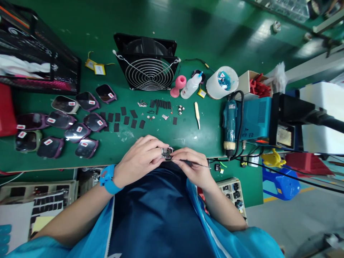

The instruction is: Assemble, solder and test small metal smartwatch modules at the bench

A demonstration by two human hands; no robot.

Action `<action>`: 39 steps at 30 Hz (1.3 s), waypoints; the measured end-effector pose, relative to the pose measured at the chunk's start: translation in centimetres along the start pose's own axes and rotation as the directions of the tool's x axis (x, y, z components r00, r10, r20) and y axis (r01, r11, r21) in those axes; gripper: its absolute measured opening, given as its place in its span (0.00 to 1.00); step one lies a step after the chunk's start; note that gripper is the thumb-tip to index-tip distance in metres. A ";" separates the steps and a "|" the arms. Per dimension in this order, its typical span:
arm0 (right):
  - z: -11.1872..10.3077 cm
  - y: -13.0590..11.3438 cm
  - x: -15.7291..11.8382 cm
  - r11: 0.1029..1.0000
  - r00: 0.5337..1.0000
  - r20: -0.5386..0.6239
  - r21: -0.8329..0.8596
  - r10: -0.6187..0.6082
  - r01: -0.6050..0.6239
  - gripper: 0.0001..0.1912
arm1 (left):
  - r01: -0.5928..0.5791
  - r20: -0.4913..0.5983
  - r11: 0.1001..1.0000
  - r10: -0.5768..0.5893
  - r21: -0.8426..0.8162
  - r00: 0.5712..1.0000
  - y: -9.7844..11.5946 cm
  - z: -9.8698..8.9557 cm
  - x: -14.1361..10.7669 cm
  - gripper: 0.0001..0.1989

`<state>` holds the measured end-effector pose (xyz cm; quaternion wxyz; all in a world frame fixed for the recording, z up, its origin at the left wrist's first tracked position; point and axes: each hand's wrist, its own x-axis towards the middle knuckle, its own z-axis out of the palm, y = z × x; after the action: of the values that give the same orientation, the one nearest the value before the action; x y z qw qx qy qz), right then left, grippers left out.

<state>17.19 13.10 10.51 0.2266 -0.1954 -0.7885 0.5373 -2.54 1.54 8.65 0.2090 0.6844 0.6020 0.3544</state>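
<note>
Pinched in the fingers of my left hand [142, 156] is a small open electronic casing [167, 152], silvery and dark, just above the bench's front edge. My right hand [192, 165] grips a thin dark metal tool [200, 165], tweezers-like, whose tip end meets the casing. Fingers hide its tip. Beyond my hands lie black foam pads [126, 120], small metal parts [181, 109] and a ribbed black strip [163, 104]. A cream-handled tool [197, 115] rests to the right of these.
A fan [150, 73] stands at the back, beside a pink dispenser [178, 86], squeeze bottle [191, 86] and white tub [222, 83]. Several dark-lensed casings [87, 148] spread across the left. On the right are an electric screwdriver [230, 125], cables and a teal box [256, 118].
</note>
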 end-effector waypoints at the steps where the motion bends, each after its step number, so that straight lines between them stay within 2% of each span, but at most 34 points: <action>1: 0.1 0.0 -0.1 1.000 1.000 -0.002 -0.009 -0.001 0.001 0.05 | -0.003 -0.002 1.000 0.003 0.002 1.000 0.0 0.0 0.0 0.16; 7: 0.4 0.1 -0.4 0.999 0.998 -0.037 -0.021 -0.040 0.039 0.06 | -0.007 -0.003 1.000 0.007 0.016 1.000 0.0 0.1 0.1 0.15; 12: 0.3 0.2 -0.4 0.999 0.998 -0.059 0.042 -0.014 0.016 0.04 | -0.001 -0.016 1.000 0.001 0.016 1.000 0.3 -0.3 0.0 0.11; 17: 0.6 0.2 -0.3 0.997 0.999 -0.039 0.063 -0.032 0.034 0.04 | -0.002 -0.009 1.000 0.002 -0.031 1.000 0.2 -0.8 -0.1 0.12; 24: 0.9 0.5 -0.2 0.996 0.998 -0.034 0.070 -0.061 0.063 0.05 | -0.032 0.008 0.994 0.032 0.107 0.999 0.0 -0.7 -0.2 0.12; 30: 0.3 0.5 0.1 0.987 1.000 0.004 0.163 -0.003 0.002 0.04 | -0.012 0.035 0.993 0.008 0.116 0.999 -0.2 -0.8 -0.1 0.15; 39: 0.3 0.5 0.1 0.989 1.000 0.022 0.149 0.002 -0.006 0.05 | 0.020 0.035 0.994 -0.024 0.106 0.999 -0.1 -0.9 0.2 0.16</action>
<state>16.99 13.10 9.95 0.2307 -0.1736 -0.7483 0.5973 -3.23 1.63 9.25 0.1873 0.6941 0.6235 0.3074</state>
